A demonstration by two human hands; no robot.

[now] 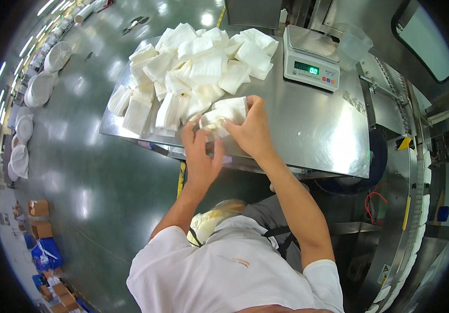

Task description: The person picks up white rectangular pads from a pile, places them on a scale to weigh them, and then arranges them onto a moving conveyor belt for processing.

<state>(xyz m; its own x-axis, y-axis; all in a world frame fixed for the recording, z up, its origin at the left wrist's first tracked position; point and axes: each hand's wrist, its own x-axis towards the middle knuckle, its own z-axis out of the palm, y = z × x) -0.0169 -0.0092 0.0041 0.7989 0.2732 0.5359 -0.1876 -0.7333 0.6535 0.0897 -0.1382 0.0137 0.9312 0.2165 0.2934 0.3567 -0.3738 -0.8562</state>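
In front of me, at the table's near edge, my right hand (249,128) grips a small stack of white folded sheets (232,108), which look like wipes or cotton pads. Its fingers wrap over the far right corner, with the thumb on the near face. My left hand (199,151) is just left of that stack, thumb and fingers apart and slightly blurred. Its fingertips are at the stack's lower left corner; whether they touch it I cannot tell. Beyond both hands lies a loose heap of similar white stacks (198,62) on the steel table (308,130).
A digital scale (310,57) with a lit green display stands at the back right, beside a clear plastic jug (354,46). Conveyor machinery (391,99) runs along the right. A dark round bin (375,156) sits beside the table. Cardboard boxes (40,229) are on the floor, far left.
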